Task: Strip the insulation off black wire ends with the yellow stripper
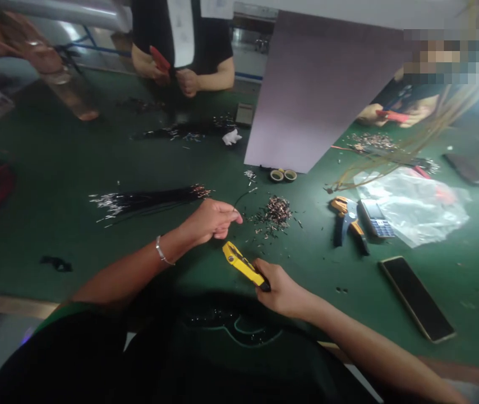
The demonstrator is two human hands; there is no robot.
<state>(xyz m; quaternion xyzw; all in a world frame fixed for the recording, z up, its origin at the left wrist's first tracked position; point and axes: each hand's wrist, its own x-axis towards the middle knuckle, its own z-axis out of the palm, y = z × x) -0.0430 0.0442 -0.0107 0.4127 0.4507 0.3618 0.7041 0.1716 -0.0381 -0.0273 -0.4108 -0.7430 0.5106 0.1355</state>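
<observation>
My left hand (216, 219) pinches a thin black wire (243, 197) between thumb and fingertips, its pale tip pointing up and right. Below and to the right, my right hand (279, 285) is wrapped around the handles of a yellow hand tool (239, 261), which looks like a crimper or wire stripper. The tool's head lies just under my left hand, apart from the wire. Beyond both hands a heap of small metal terminals (277, 212) is spread on the green table. A bundle of black wires (155, 199) lies left of my left hand, silvery ends to the left, coppery ends to the right.
Right of the terminals lie an orange-and-black tool (346, 221), a keypad phone (376, 217), a plastic bag (420, 205) and a smartphone (417, 297). Two tape rolls (284, 175) sit by a standing grey panel (302, 95). Co-workers' hands (187, 82) work across the table.
</observation>
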